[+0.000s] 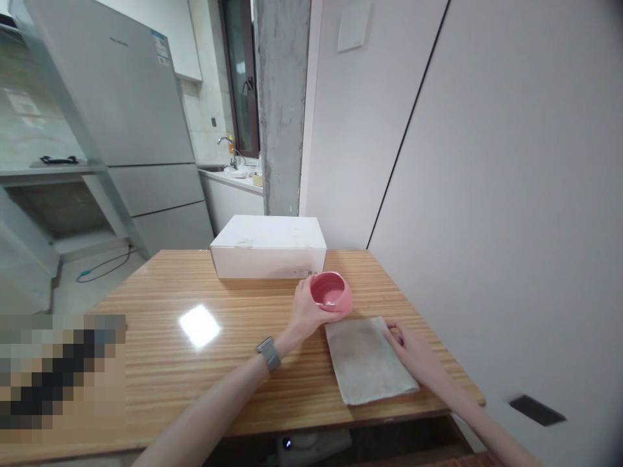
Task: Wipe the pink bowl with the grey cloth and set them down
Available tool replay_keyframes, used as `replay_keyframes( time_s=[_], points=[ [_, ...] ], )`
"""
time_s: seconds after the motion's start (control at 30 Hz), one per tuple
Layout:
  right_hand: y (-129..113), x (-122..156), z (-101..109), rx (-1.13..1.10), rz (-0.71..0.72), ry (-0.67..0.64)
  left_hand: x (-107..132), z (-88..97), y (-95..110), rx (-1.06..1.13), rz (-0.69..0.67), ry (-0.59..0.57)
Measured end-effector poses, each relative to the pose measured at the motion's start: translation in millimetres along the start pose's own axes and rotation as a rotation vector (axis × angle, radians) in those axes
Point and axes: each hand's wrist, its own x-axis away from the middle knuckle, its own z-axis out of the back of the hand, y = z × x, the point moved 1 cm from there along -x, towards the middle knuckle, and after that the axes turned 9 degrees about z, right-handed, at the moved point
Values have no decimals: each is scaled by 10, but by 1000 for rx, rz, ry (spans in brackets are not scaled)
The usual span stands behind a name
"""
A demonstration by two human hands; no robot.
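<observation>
My left hand (307, 308), a grey watch (268, 354) on its wrist, is closed around the left side of a pink bowl (335, 292). The bowl is tipped a little, so its hollow inside shows. On the right, a folded grey cloth (370, 363) lies flat on the wooden table (253, 389). The curled fingers of my right hand (406, 344) pinch the cloth's upper right edge. The fingertips are partly hidden there.
A white box (267, 263) stands at the table's far edge, just behind the bowl. A pale wall (487, 194) runs along the right side. Back left are a fridge (121, 97) and a sink tap (231, 148). A pixelated patch covers the table's left front.
</observation>
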Motion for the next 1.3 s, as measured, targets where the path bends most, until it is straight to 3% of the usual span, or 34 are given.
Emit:
replay_keyframes(
  time_s=[0.17, 0.33, 0.53, 0.93, 1.03, 1.1, 1.2, 1.3],
  points=[
    [182, 75, 19, 147, 45, 40, -114, -493, 77, -114, -82, -69],
    [412, 118, 144, 220, 24, 8, -219, -771, 52, -138, -124, -128],
    [487, 112, 213, 193, 30, -9, -317, -897, 55, -125, -109, -212],
    [393, 126, 290, 289, -26, -24, -395, -976, -20, -116, -94, -258],
    [271, 127, 348, 425, -51, 28, -354, -874, 34, -115, -77, -294],
    [141, 134, 370, 500, -53, 94, -259, -704, 91, -119, -122, -307],
    [-145, 166, 276, 481, 26, 192, -16, -292, 133, -166, -208, -304],
    [-539, 206, -28, 303, 172, 239, 280, 216, 54, -361, -144, -313]
  ],
)
